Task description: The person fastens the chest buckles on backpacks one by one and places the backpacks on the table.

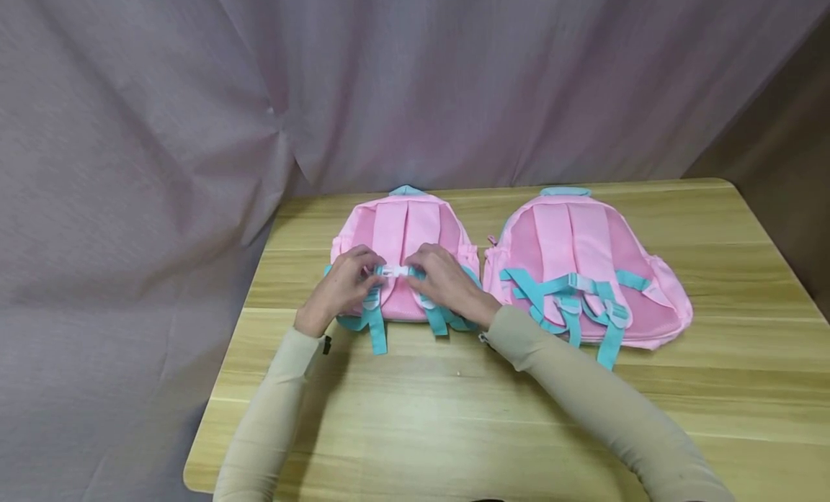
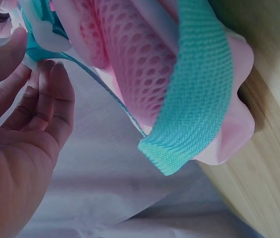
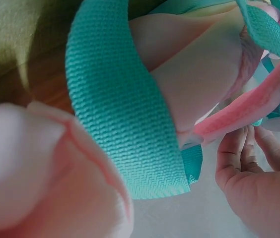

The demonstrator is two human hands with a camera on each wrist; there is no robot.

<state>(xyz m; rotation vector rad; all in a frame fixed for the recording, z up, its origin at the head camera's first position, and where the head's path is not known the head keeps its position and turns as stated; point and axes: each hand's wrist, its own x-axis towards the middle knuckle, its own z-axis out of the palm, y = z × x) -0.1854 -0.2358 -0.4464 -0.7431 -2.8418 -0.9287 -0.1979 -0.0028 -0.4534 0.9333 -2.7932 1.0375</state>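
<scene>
Two pink backpacks with teal straps lie back-side up on the wooden table (image 1: 415, 415). My hands work on the left backpack (image 1: 405, 225). My left hand (image 1: 364, 273) and right hand (image 1: 423, 273) each pinch one side of the white chest-strap buckle (image 1: 395, 271) between the shoulder straps. In the left wrist view my left hand's fingers (image 2: 50, 94) curl by a white buckle part (image 2: 43, 42), beside pink mesh (image 2: 130, 54) and a loose teal strap (image 2: 192, 94). The right wrist view shows a teal strap (image 3: 125, 114) close up and my right hand's fingers (image 3: 242, 153) under the pink strap edge.
The second backpack (image 1: 586, 271) lies to the right with its chest strap fastened and its strap ends trailing toward me. A pale purple cloth backdrop (image 1: 194, 91) hangs behind and left of the table. Bare wood lies in front of the backpacks.
</scene>
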